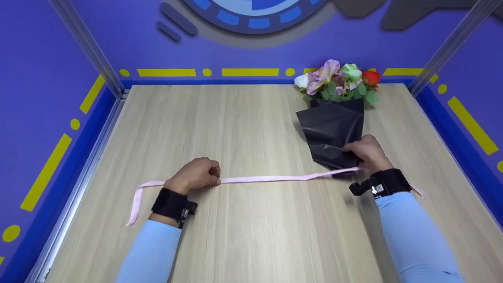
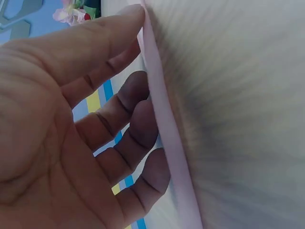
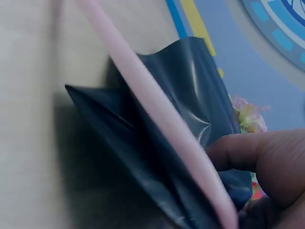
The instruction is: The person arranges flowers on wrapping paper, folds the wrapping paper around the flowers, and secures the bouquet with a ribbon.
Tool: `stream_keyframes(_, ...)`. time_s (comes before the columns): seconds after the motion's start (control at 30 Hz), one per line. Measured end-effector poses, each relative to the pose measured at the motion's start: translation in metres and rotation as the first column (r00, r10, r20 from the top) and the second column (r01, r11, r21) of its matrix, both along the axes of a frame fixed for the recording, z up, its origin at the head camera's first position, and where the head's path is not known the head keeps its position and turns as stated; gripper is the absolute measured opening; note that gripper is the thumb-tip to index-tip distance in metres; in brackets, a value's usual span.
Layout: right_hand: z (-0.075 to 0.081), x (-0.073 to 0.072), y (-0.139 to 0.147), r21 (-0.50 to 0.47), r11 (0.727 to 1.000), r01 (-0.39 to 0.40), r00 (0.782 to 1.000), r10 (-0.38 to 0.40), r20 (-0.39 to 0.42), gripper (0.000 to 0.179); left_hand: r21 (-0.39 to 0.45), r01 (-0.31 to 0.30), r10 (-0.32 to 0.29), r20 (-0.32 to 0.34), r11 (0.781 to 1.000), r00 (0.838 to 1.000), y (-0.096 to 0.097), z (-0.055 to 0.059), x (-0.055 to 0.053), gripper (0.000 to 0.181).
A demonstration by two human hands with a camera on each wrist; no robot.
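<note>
A pink ribbon [image 1: 267, 179] stretches across the table in the head view. My left hand [image 1: 195, 174] pinches it between thumb and index finger; the other fingers curl loosely beside it in the left wrist view. From there a loose end of ribbon bends down toward the table's left side. A flower bouquet in black wrapping paper [image 1: 332, 125] lies at the right, blooms pointing away. My right hand [image 1: 368, 152] grips the lower right edge of the wrapping, thumb on top. The ribbon [image 3: 152, 105] crosses the wrapping's narrow end and runs to this hand; its other fingers are mostly hidden.
White, pink, green and red artificial flowers [image 1: 338, 80] rest near the table's back edge. The wooden table [image 1: 251, 236] is enclosed by blue-purple panels [image 1: 243, 55] at the back and both sides. A ribbon tip [image 1: 419, 191] shows beyond the right wrist.
</note>
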State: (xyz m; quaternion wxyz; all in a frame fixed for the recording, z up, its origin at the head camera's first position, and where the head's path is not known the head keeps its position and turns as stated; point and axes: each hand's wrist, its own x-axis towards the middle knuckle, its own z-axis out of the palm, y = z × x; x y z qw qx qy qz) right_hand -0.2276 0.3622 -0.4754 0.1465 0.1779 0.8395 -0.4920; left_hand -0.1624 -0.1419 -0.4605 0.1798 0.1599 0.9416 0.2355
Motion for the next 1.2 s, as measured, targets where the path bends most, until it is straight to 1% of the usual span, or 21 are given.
stream_keyframes(0.07, 0.0, -0.002, -0.004, -0.101, 0.994, 0.043, 0.999, -0.041, 0.017, 0.031, 0.005, -0.008, 0.008, -0.002, 1.0, 1.0, 0.0, -0.001, 0.0, 0.011)
stream_keyframes(0.13, -0.003, -0.005, -0.007, -0.188, 0.978, 0.087, 0.996, -0.08, 0.042, 0.029, 0.013, -0.018, 0.018, 0.004, 1.0, 1.0, 0.001, -0.001, 0.001, 0.012)
stream_keyframes(0.23, -0.008, -0.008, -0.007, -0.312, 0.937, 0.156, 0.987, -0.134, 0.091, 0.028, 0.023, -0.031, 0.03, 0.018, 0.999, 0.999, 0.001, -0.001, 0.001, 0.013)
stream_keyframes(0.3, -0.011, -0.009, -0.006, -0.372, 0.908, 0.191, 0.98, -0.155, 0.124, 0.028, 0.024, -0.036, 0.036, 0.025, 0.999, 0.999, 0.001, -0.001, 0.0, 0.015)
stream_keyframes(0.37, -0.013, -0.01, -0.005, -0.46, 0.858, 0.228, 0.972, -0.178, 0.15, 0.031, 0.021, -0.04, 0.04, 0.028, 0.999, 0.999, 0.001, -0.001, 0.0, 0.016)
stream_keyframes(0.4, -0.013, -0.011, -0.004, -0.506, 0.827, 0.246, 0.968, -0.186, 0.167, 0.033, 0.019, -0.04, 0.04, 0.027, 0.999, 0.999, 0.001, -0.001, 0.0, 0.016)
stream_keyframes(0.5, -0.01, -0.011, -0.003, -0.635, 0.716, 0.291, 0.956, -0.189, 0.224, 0.036, 0.015, -0.046, 0.046, 0.025, 0.999, 0.999, 0.0, -0.001, 0.0, 0.018)
stream_keyframes(0.53, -0.009, -0.012, -0.003, -0.677, 0.67, 0.306, 0.951, -0.189, 0.243, 0.037, 0.014, -0.05, 0.049, 0.027, 0.999, 0.998, 0.0, -0.001, 0.0, 0.018)
stream_keyframes(0.57, -0.008, -0.011, -0.003, -0.703, 0.635, 0.319, 0.947, -0.185, 0.263, 0.036, 0.013, -0.051, 0.051, 0.026, 0.999, 0.998, 0.0, -0.001, 0.0, 0.019)
stream_keyframes(0.63, -0.004, -0.01, -0.003, -0.741, 0.579, 0.34, 0.94, -0.18, 0.29, 0.033, 0.009, -0.055, 0.055, 0.03, 0.998, 0.998, 0.0, -0.001, 0.0, 0.02)
stream_keyframes(0.67, -0.002, -0.009, -0.004, -0.749, 0.56, 0.354, 0.935, -0.181, 0.306, 0.033, 0.006, -0.057, 0.057, 0.034, 0.998, 0.998, 0.001, -0.001, 0.0, 0.02)
stream_keyframes(0.73, 0.003, -0.01, -0.007, -0.767, 0.521, 0.374, 0.927, -0.189, 0.324, 0.036, 0.001, -0.061, 0.061, 0.04, 0.998, 0.997, 0.001, -0.001, 0.001, 0.021)
stream_keyframes(0.8, 0.006, -0.011, -0.009, -0.79, 0.47, 0.395, 0.919, -0.202, 0.34, 0.04, -0.001, -0.067, 0.067, 0.047, 0.998, 0.997, 0.002, -0.001, 0.001, 0.021)
stream_keyframes(0.83, 0.008, -0.011, -0.009, -0.799, 0.439, 0.412, 0.911, -0.207, 0.356, 0.043, 0.0, -0.07, 0.07, 0.05, 0.998, 0.996, 0.002, 0.0, 0.001, 0.022)
stream_keyframes(0.87, 0.01, -0.012, -0.008, -0.804, 0.419, 0.422, 0.906, -0.211, 0.366, 0.044, 0.001, -0.07, 0.07, 0.051, 0.998, 0.996, 0.002, 0.0, 0.001, 0.022)
stream_keyframes(0.9, 0.011, -0.013, -0.006, -0.808, 0.404, 0.428, 0.903, -0.214, 0.372, 0.044, 0.005, -0.068, 0.068, 0.052, 0.998, 0.996, 0.001, 0.0, 0.001, 0.022)
stream_keyframes(0.97, 0.012, -0.013, -0.001, -0.819, 0.381, 0.429, 0.903, -0.215, 0.372, 0.036, 0.01, -0.067, 0.066, 0.052, 0.998, 0.996, 0.001, 0.0, 0.0, 0.021)
stream_keyframes(1.07, 0.011, -0.012, 0.007, -0.827, 0.398, 0.398, 0.917, -0.198, 0.346, 0.019, 0.009, -0.068, 0.067, 0.053, 0.998, 0.996, -0.001, 0.001, 0.0, 0.021)
stream_keyframes(1.1, 0.01, -0.011, 0.009, -0.833, 0.395, 0.387, 0.921, -0.194, 0.337, 0.014, 0.008, -0.071, 0.07, 0.058, 0.997, 0.996, -0.001, 0.001, 0.0, 0.022)
stream_keyframes(1.13, 0.009, -0.01, 0.01, -0.843, 0.385, 0.375, 0.926, -0.19, 0.326, 0.011, 0.003, -0.073, 0.073, 0.062, 0.997, 0.995, -0.001, 0.002, 0.0, 0.022)
stream_keyframes(1.2, 0.008, -0.007, 0.009, -0.857, 0.371, 0.357, 0.933, -0.189, 0.307, 0.009, 0.0, -0.079, 0.079, 0.067, 0.997, 0.995, -0.001, 0.003, 0.0, 0.024)
